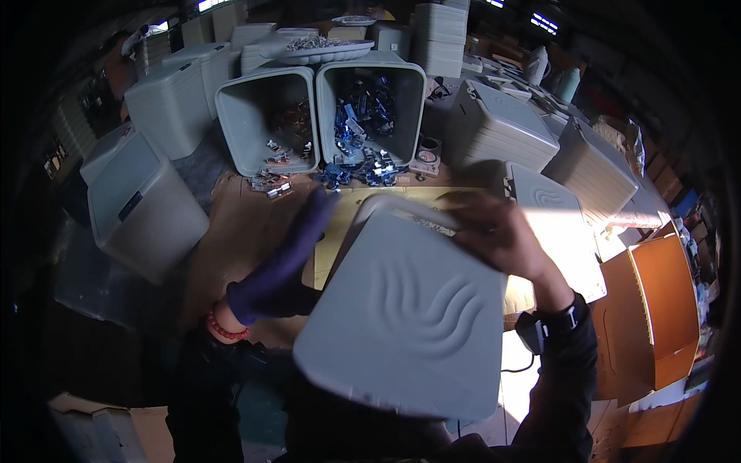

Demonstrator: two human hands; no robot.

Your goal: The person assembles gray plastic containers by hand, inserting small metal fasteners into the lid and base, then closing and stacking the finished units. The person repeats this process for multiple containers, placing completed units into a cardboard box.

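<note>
Light grey, rounded-square plastic piece (405, 316) with wavy grooves moulded into its face is front and centre here, right in front of the person's body and above the work surface. Grooved side is up toward the camera. It looks nearly as wide as it is long, so I can't really call a long axis, but the side edges run away from the body toward the bins, and the far edge slopes down to the right.

Right hand (498, 235), bare, has its fingers curled closed over the far right edge. Left hand (282, 262), in a purple glove, is blurry and spread open, fingers pointing away from the body just left of the piece. Can't tell if the thumb touches it.

Beyond that, a yellow flat sheet (332, 243) lies on brown cardboard (224, 255). Two open grey plastic bins lie on their sides: the left bin (245, 116) has coppery and silvery bits, the right bin (411, 100) blue and silvery ones, with some spilling out front.
</note>
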